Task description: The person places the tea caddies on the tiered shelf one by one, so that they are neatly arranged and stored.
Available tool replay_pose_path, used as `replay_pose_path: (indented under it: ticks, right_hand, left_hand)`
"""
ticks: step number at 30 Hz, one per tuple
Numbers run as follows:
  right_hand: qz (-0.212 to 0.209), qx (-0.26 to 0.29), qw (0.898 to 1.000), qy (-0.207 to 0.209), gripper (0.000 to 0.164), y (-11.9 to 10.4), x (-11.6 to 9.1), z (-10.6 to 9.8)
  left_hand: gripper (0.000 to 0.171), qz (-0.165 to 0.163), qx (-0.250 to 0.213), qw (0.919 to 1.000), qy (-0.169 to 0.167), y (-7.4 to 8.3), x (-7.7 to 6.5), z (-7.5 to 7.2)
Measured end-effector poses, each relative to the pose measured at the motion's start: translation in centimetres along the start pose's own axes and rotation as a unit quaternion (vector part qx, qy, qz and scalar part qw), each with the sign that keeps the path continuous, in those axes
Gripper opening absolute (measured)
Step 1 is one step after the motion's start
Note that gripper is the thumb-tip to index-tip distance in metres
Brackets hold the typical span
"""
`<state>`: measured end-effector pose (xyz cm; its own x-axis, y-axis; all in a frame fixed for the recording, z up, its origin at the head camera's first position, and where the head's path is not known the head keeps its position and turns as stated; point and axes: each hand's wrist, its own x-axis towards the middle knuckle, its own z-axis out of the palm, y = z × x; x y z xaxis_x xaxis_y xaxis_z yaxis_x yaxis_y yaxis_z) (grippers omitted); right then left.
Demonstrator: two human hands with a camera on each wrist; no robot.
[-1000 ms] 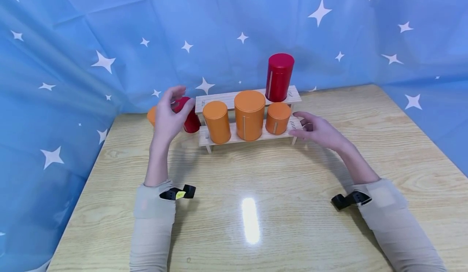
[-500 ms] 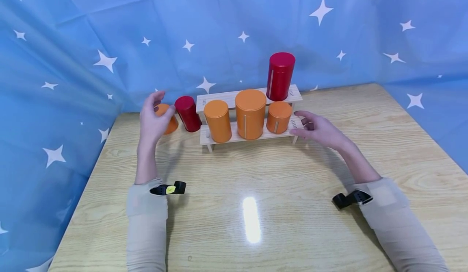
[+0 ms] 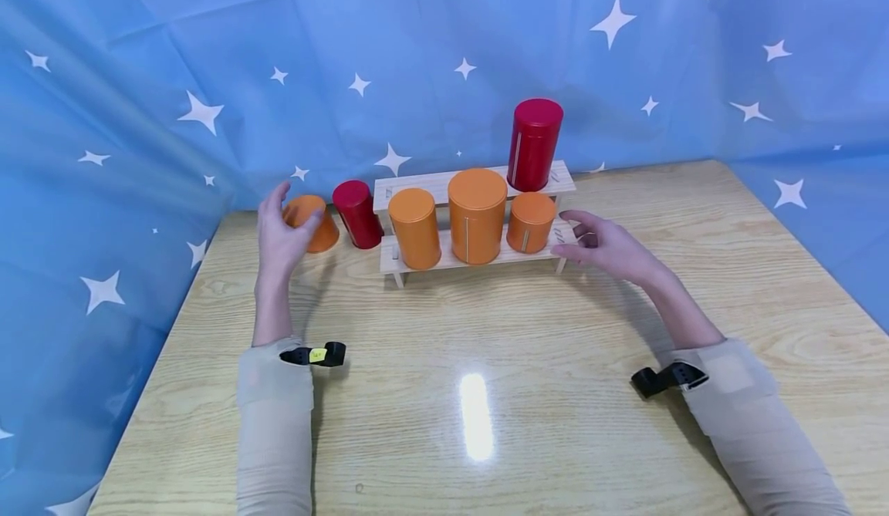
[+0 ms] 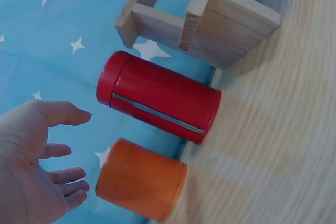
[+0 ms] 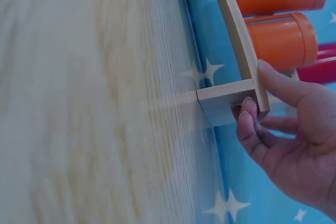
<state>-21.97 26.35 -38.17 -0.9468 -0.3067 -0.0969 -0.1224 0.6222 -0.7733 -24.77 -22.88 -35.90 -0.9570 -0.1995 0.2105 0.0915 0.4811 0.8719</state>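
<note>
The red canister (image 4: 163, 90) beside the rack (image 3: 413, 185) looks like smooth painted metal, softly glossy, with a bare silvery seam, and the orange canister (image 4: 140, 179) next to it is smooth with a satin sheen. The rack is pale, matt wood with visible grain; the wood-grained worktop (image 3: 389, 377) is shiny enough to mirror a light. The backdrop (image 3: 312, 22) looks like creased cloth, the sleeves (image 3: 274, 439) matt fabric.

Rack (image 3: 417, 184) on table (image 3: 396, 392)
Lower tier (image 3: 387, 258): three tins (image 3: 477, 219); upper tier (image 3: 444, 180), one o'clock: fourth tin (image 3: 535, 146); nine o'clock, alongside: two tins (image 3: 358, 215).
</note>
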Motion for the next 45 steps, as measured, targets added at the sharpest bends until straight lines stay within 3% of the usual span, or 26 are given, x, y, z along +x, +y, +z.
replay_pose_path:
  ticks: [6, 15, 22, 28, 36, 45]
  right_hand:
    - [-0.004, 0.000, 1.000, -0.001, 0.076, 0.1, 0.1, 0.0]
    - [-0.004, 0.002, 1.000, 0.009, 0.075, 0.0, 0.1, 0.2]
    - [-0.004, 0.001, 1.000, 0.007, 0.075, 0.0, 0.1, 0.1]
    - [-0.003, 0.007, 1.000, 0.007, 0.076, 0.0, 0.1, 0.1]
    - [-0.001, 0.004, 1.000, -0.001, 0.077, 0.0, 0.1, 0.1]
    - [0.001, 0.001, 1.000, -0.007, 0.077, 0.1, 0.1, 0.0]
  left_hand:
    - [0.078, -0.015, 0.030, 0.9993, -0.014, -0.9, 0.2, -0.1]
    - [0.091, -0.034, 0.017, 0.9992, -0.009, -2.6, 0.5, 0.2]
    - [0.089, -0.061, -0.013, 0.9980, 0.008, -3.2, 0.8, 0.5]
    - [0.084, -0.071, 0.012, 0.9973, 0.016, -3.3, 0.6, 0.6]
    - [0.085, -0.059, -0.014, 0.9981, 0.009, -3.7, 0.5, 0.7]
    - [0.078, -0.054, 0.006, 0.9982, 0.024, -3.9, 0.5, 0.8]
